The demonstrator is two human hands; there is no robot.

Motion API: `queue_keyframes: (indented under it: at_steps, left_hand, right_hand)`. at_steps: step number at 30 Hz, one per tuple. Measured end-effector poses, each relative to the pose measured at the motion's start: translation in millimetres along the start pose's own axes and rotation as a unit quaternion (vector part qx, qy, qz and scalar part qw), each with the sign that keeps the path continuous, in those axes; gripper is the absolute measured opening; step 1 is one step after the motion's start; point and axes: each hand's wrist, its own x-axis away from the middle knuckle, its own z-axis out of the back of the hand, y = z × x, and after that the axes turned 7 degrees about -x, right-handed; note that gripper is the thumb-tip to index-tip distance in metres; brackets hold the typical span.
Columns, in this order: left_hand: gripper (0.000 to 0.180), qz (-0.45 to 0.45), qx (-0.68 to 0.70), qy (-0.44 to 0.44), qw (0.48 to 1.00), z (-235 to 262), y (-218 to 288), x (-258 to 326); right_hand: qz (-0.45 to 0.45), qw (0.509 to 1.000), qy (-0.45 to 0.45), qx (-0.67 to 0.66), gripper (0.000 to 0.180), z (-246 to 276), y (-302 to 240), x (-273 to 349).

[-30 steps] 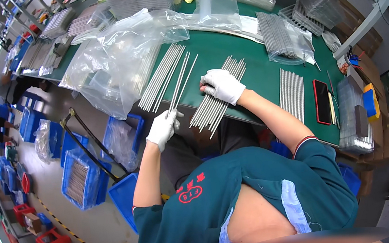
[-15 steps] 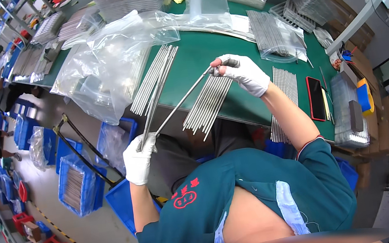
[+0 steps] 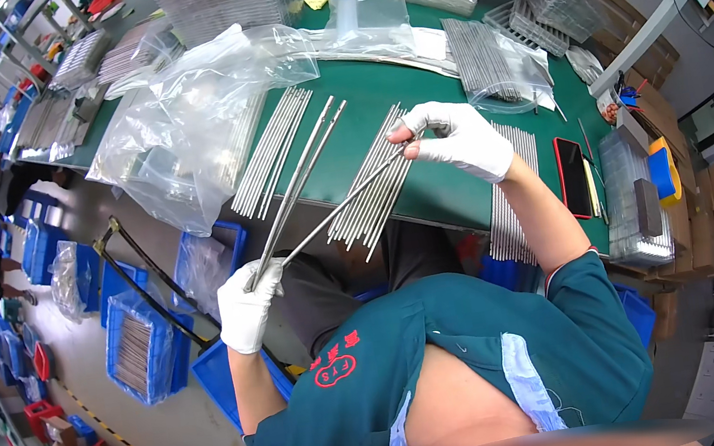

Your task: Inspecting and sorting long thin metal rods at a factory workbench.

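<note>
Head view: the green desk [image 3: 426,195] is the landmark for everything here. On its far-left part lies a heap of clear plastic bags [image 3: 189,128]. Nearer its middle sit two loose fans of thin metal rods, one left [image 3: 273,148] and one right [image 3: 375,186], each too many to count. A third row of rods [image 3: 509,202] hangs over the near edge on the right, beside one dark phone [image 3: 573,177]. Below the desk's left end stand several blue bins [image 3: 141,340].

Both gloved hands hold a small bundle of rods [image 3: 308,202], three or four as far as I can tell, lifted above the desk's near-left edge. The left hand [image 3: 250,306] is closed around the bundle's lower end, off the desk; the right hand [image 3: 455,138] pinches the upper tip of one rod, its other fingers curled.

The rods splay apart in the air, so a loose left grip could probably let one slide out and drop to the floor or into a bin.
</note>
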Motion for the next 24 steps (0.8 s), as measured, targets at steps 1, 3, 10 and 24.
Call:
queue_keyframes:
  at_steps: [1, 3, 10, 24]
  left_hand:
    - [0.018, 0.003, 0.002, -0.003, 1.0, -0.4, 0.9, 0.0]
    - [0.018, 0.013, 0.014, -0.011, 1.0, -1.1, 4.5, 0.9]
    - [0.017, -0.008, 0.07, -0.08, 0.994, -6.8, 4.4, -0.8]
    - [0.029, -0.026, 0.023, -0.097, 0.995, -6.2, 10.1, 4.8]
  right_hand:
    - [-0.004, 1.0, -0.007, -0.004, 0.02, 1.8, 1.6, 1.2]
    - [-0.009, 1.0, -0.014, -0.008, 0.02, 2.3, 2.0, 2.2]
    - [0.0, 0.999, -0.04, -0.024, 0.021, -1.4, 2.6, 8.5]
    - [0.024, 0.998, 0.016, -0.05, 0.022, 7.1, -3.6, -1.0]
